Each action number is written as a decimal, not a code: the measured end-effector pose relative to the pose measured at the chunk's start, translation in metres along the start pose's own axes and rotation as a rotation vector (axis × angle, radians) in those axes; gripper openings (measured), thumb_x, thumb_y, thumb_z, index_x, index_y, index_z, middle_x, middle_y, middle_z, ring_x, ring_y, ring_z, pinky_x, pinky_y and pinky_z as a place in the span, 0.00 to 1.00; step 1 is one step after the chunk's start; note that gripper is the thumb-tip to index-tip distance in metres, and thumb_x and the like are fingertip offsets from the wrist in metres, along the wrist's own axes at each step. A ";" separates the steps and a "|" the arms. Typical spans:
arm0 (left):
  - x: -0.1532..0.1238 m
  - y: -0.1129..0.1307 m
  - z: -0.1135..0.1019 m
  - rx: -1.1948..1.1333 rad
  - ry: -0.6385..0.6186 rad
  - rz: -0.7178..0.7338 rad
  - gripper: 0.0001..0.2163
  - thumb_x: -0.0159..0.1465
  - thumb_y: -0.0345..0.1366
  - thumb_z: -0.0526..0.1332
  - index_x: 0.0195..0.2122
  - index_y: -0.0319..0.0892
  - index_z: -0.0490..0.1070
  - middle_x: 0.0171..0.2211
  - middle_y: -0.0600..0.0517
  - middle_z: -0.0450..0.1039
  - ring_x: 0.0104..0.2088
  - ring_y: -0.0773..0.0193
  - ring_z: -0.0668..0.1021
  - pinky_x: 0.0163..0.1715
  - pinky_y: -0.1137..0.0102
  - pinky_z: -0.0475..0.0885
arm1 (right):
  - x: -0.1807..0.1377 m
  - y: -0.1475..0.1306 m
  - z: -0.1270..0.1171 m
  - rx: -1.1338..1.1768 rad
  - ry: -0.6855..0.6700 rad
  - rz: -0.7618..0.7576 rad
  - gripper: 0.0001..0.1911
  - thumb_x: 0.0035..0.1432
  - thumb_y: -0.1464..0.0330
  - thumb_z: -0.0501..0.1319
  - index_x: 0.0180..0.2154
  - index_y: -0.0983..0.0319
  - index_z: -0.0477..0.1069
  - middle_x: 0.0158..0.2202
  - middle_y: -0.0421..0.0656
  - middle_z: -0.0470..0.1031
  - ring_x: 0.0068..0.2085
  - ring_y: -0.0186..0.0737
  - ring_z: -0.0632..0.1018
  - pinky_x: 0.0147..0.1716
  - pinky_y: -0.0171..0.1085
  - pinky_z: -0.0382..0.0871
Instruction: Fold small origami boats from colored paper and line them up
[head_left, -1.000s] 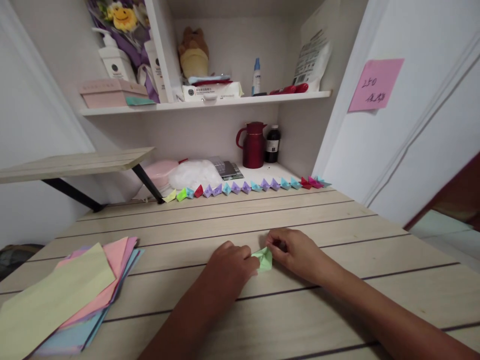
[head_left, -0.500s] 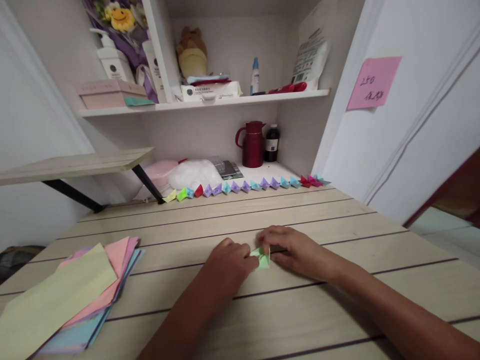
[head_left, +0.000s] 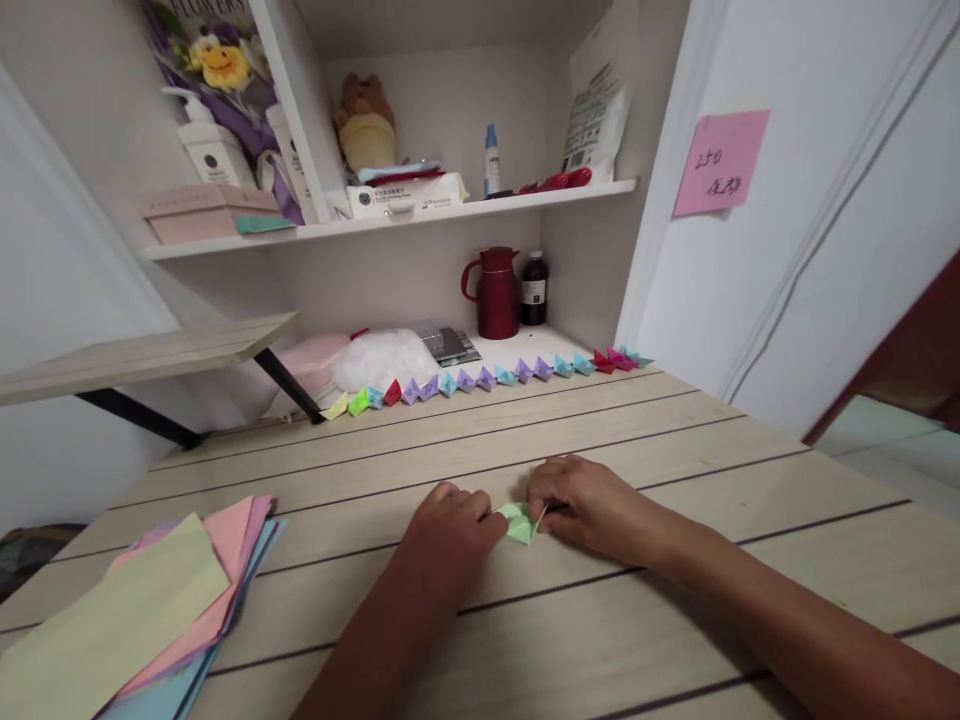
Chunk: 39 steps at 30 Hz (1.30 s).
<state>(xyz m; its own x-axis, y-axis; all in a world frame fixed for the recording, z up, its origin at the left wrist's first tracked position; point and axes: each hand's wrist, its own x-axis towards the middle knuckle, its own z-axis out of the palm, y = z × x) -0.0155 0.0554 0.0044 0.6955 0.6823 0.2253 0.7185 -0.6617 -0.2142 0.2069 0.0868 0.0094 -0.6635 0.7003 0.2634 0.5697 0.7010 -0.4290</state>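
Note:
A small piece of folded light green paper is held low over the wooden tabletop, between my two hands. My left hand pinches its left side, thumb and fingers closed together. On the opposite side, my right hand grips the right edge between thumb and curled fingers. Part of the paper is hidden behind the fingertips. Beyond the hands, a row of small folded paper boats in purple, blue, red, green and yellow runs along the back of the table.
A stack of coloured paper sheets lies at the left. Behind it stands a small raised wooden shelf on black legs. A red jug and a dark bottle stand in the cabinet behind the boats.
The hands have drawn slightly apart, and the green paper looks pulled wider, its right edge now tilted up. The whole view has shifted a little.

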 end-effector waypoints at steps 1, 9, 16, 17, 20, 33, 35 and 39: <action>0.000 0.000 0.000 0.002 0.005 -0.003 0.08 0.62 0.24 0.55 0.33 0.44 0.67 0.32 0.54 0.71 0.31 0.63 0.71 0.36 0.66 0.63 | 0.000 0.000 0.000 0.009 0.000 0.014 0.07 0.52 0.74 0.62 0.32 0.57 0.74 0.33 0.39 0.78 0.38 0.41 0.76 0.38 0.36 0.64; 0.000 -0.001 -0.006 -0.116 -0.042 -0.075 0.08 0.64 0.26 0.56 0.42 0.43 0.68 0.39 0.52 0.74 0.38 0.59 0.74 0.40 0.64 0.65 | -0.002 0.006 -0.006 0.076 0.024 0.130 0.10 0.49 0.75 0.62 0.35 0.57 0.72 0.32 0.37 0.76 0.33 0.38 0.74 0.33 0.33 0.62; 0.000 -0.001 -0.016 -0.228 -0.070 -0.192 0.10 0.63 0.32 0.61 0.46 0.43 0.67 0.42 0.53 0.75 0.42 0.60 0.75 0.45 0.64 0.65 | -0.001 0.011 -0.007 0.175 0.016 0.146 0.11 0.48 0.75 0.62 0.35 0.57 0.73 0.32 0.37 0.76 0.32 0.37 0.74 0.31 0.32 0.62; 0.000 -0.001 -0.015 -0.224 -0.080 -0.187 0.10 0.63 0.32 0.62 0.45 0.43 0.67 0.42 0.53 0.75 0.42 0.60 0.75 0.44 0.64 0.65 | -0.001 0.011 -0.007 0.180 0.010 0.148 0.10 0.48 0.75 0.62 0.35 0.58 0.73 0.32 0.37 0.76 0.32 0.37 0.74 0.31 0.32 0.62; -0.001 -0.003 -0.012 -0.216 -0.097 -0.169 0.07 0.63 0.34 0.62 0.41 0.44 0.67 0.40 0.53 0.75 0.41 0.60 0.75 0.42 0.65 0.65 | 0.000 0.012 -0.007 0.181 -0.007 0.149 0.07 0.48 0.74 0.63 0.31 0.58 0.74 0.33 0.39 0.76 0.34 0.38 0.74 0.34 0.33 0.63; -0.011 -0.009 0.010 -0.362 0.069 -0.268 0.10 0.59 0.39 0.66 0.39 0.47 0.67 0.39 0.56 0.76 0.40 0.60 0.75 0.40 0.68 0.64 | 0.001 0.013 -0.008 0.367 -0.096 0.153 0.15 0.47 0.74 0.62 0.39 0.57 0.72 0.37 0.38 0.76 0.39 0.42 0.74 0.39 0.35 0.65; -0.012 -0.012 0.009 -0.443 0.091 -0.313 0.09 0.59 0.38 0.66 0.39 0.47 0.67 0.38 0.56 0.76 0.39 0.61 0.75 0.39 0.68 0.64 | 0.001 0.012 -0.009 0.391 -0.100 0.156 0.12 0.48 0.73 0.62 0.38 0.57 0.72 0.37 0.39 0.75 0.39 0.41 0.74 0.38 0.35 0.65; -0.013 -0.018 0.008 -0.670 0.167 -0.483 0.09 0.62 0.38 0.62 0.43 0.46 0.67 0.34 0.56 0.76 0.33 0.63 0.76 0.35 0.70 0.65 | 0.000 0.016 -0.008 0.387 -0.106 0.152 0.08 0.49 0.70 0.63 0.35 0.59 0.72 0.34 0.39 0.74 0.35 0.39 0.72 0.36 0.35 0.65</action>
<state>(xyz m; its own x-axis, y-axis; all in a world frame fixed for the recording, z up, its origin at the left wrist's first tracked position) -0.0376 0.0609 -0.0026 0.2643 0.9179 0.2959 0.7467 -0.3889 0.5397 0.2200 0.0988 0.0098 -0.6437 0.7599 0.0905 0.4540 0.4743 -0.7542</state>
